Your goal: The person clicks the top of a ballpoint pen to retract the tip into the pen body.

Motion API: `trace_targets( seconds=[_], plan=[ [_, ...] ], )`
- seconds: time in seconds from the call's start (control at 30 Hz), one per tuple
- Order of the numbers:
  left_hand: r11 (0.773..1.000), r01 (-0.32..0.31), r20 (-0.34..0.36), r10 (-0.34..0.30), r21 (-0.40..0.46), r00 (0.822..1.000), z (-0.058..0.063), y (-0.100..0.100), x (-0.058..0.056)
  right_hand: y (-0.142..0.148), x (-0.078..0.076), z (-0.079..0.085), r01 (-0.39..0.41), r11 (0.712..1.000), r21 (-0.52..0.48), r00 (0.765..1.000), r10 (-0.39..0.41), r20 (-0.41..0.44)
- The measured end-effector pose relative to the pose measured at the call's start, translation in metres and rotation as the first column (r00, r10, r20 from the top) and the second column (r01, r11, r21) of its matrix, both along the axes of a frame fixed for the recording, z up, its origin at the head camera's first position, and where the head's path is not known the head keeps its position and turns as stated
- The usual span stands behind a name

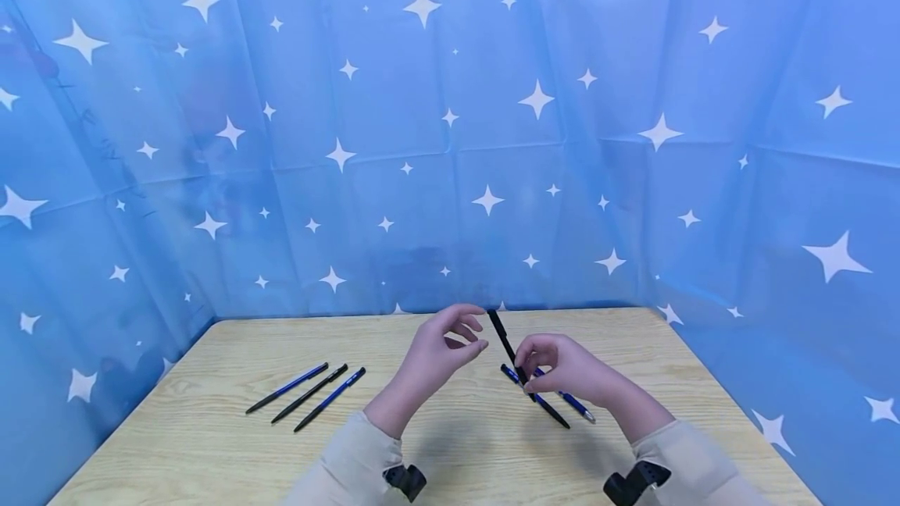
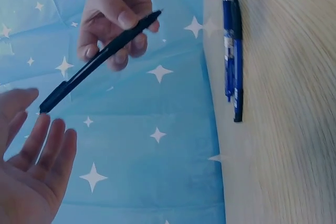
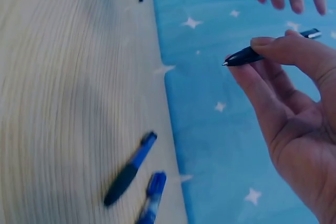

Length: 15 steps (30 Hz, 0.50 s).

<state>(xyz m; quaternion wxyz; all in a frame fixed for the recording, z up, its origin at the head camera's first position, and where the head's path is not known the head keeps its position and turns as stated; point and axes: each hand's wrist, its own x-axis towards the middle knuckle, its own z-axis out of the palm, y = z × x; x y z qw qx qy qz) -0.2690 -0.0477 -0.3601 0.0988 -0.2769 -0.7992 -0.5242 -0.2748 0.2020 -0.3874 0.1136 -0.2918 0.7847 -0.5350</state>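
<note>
Pinched between the thumb and fingers of my right hand (image 1: 571, 369) is a black pen (image 1: 501, 332), held tilted above the table. Its clip end points up and away toward my left hand (image 1: 436, 348); in the right wrist view the metal writing tip (image 3: 226, 64) shows near the right fingertips. My left hand is raised beside that clip end with its fingers loosely bent, the fingertips right at the pen's end in the left wrist view. Under the right hand, a blue pen with a black grip (image 1: 553, 411) and a blue pen with a silver tip (image 1: 580, 406) lie on the table.
On the left of the wooden table (image 1: 211, 443) three pens lie side by side at a slant: a blue and black pen (image 1: 287, 388), a black pen (image 1: 309, 393) and another blue pen (image 1: 330, 399). A blue star-patterned curtain (image 1: 394, 115) hangs behind and along the sides.
</note>
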Motion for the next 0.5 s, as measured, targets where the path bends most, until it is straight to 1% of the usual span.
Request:
trace_targets(
  seconds=[0.13,0.3,0.4,0.5],
  plan=[
    [0.996,-0.042,-0.025,0.044,0.083,0.999,0.004,0.001,0.003,-0.012,0.002,0.001,-0.029,0.998,-0.064,0.999,0.027,-0.033],
    [0.989,-0.053,-0.035,0.059,0.140,0.998,0.008,0.002,0.008,-0.025,0.003,0.000,-0.044,0.990,-0.133,0.998,0.038,-0.049],
    [0.983,-0.060,-0.029,0.066,0.176,0.997,0.012,0.002,0.011,-0.031,0.003,-0.001,-0.041,0.986,-0.159,0.997,0.030,-0.068],
    [0.975,-0.073,-0.005,0.076,0.210,0.997,0.014,0.003,0.012,-0.037,0.004,-0.002,-0.041,0.979,-0.198,0.997,0.026,-0.078]
  ],
)
